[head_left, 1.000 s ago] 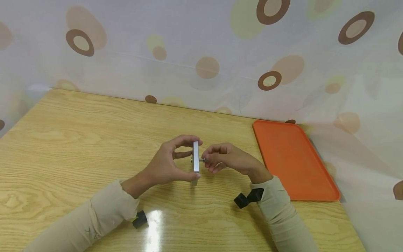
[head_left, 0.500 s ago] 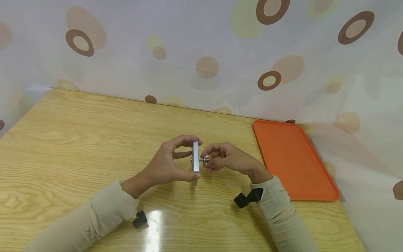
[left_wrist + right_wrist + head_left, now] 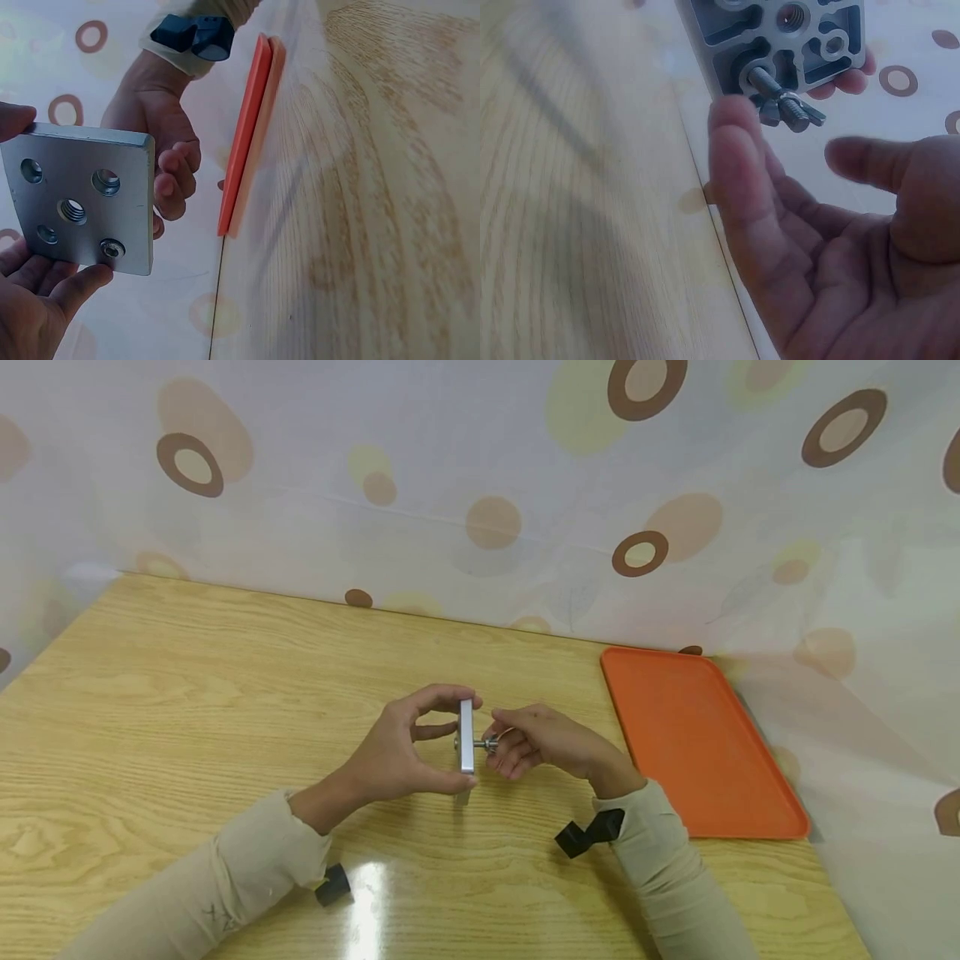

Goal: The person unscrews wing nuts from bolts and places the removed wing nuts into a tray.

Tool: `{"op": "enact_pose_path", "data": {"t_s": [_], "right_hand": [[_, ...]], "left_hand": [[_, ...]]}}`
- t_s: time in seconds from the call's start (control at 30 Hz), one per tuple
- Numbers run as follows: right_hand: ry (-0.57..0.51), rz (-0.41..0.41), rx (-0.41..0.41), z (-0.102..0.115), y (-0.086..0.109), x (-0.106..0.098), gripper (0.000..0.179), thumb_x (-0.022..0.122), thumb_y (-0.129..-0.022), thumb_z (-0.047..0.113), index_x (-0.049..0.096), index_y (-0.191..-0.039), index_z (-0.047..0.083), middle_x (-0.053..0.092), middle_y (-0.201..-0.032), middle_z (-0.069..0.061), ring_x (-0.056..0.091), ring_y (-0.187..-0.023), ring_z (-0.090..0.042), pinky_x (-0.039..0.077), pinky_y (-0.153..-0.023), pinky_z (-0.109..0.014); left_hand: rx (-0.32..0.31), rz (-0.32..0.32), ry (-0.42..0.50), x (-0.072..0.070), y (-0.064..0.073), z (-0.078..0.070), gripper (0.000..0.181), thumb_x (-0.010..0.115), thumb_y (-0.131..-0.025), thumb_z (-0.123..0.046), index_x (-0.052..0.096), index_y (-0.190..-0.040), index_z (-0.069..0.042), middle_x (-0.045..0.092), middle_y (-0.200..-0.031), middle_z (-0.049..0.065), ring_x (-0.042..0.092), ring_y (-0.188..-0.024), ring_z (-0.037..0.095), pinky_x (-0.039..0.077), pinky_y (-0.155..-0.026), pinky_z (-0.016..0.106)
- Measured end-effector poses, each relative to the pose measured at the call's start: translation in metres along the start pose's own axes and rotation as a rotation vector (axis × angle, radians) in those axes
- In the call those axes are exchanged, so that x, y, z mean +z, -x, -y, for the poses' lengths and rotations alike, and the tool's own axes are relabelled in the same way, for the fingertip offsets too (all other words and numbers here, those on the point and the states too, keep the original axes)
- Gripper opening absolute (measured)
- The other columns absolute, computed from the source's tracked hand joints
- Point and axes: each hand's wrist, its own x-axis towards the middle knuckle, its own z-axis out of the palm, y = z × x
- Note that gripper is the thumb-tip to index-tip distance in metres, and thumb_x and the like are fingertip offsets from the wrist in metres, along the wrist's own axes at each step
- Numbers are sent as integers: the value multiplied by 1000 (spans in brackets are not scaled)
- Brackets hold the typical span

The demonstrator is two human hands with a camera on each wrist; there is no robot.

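Nearest to me are two pale sleeves (image 3: 202,877), one on each side, reaching in over the table (image 3: 225,693). A small black block (image 3: 333,885) hangs by the left wrist, and black blocks (image 3: 591,833) sit at the right cuff.

A bit farther in, around the middle, the left hand (image 3: 390,752) is grasping a gray metal plate (image 3: 79,199) by its edges, thumb on the near edge and a finger on the far one. The plate stands upright, up off the wood. It has one big hole in the middle and four smaller ones by the corners. A bolt (image 3: 763,81) goes through one corner hole: its round head shows on the left face, and its long part pokes out to the right. The right face is full of ridges and hollows. Near the bolt's tip sits a wing nut (image 3: 812,112), apart from the plate.

Just right of the nut is the right hand (image 3: 558,743), its fingers softly bent and its grip let go. I can't tell if a fingertip touches the nut.

Farther right, an orange tray (image 3: 690,743) lies flat on the table. At the far side rises a pale wall (image 3: 412,443) with brown, tan and yellow spots.
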Motion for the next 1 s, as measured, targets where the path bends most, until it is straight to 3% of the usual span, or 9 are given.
{"op": "enact_pose_path", "data": {"t_s": [0.27, 0.53, 0.77, 1.0], "right_hand": [[55, 50, -77, -3, 1, 1, 47, 42, -108, 28, 57, -118, -15, 73, -82, 5, 69, -69, -7, 62, -66, -24], [93, 71, -145, -1, 3, -2, 36, 51, -104, 22, 58, -117, -11, 70, -91, 1, 68, -79, -13, 63, -75, -29], [41, 95, -168, 1, 5, -1, 30, 58, -99, 11, 56, -121, -9, 70, -91, 1, 69, -81, -11, 64, -77, -30], [7, 112, -187, -1, 4, -3, 30, 57, -94, -2, 53, -122, -8, 72, -90, 2, 70, -82, -9, 64, -77, -29]], "left_hand": [[3, 3, -8, 0, 1, 0, 76, 86, -69, 0, 52, -136, -3, 58, -138, 14, 54, -127, 30, 55, -104, 44], [6, -5, -10, -1, 1, 0, 75, 86, -69, 0, 53, -135, -4, 59, -136, 14, 54, -126, 30, 56, -104, 44], [6, -9, -13, -1, 1, 0, 74, 86, -69, 0, 53, -135, -4, 59, -136, 14, 55, -126, 29, 56, -104, 42], [-2, -10, -10, -1, 0, -2, 76, 86, -68, 1, 52, -136, -3, 59, -137, 14, 54, -127, 29, 56, -104, 39]]}}
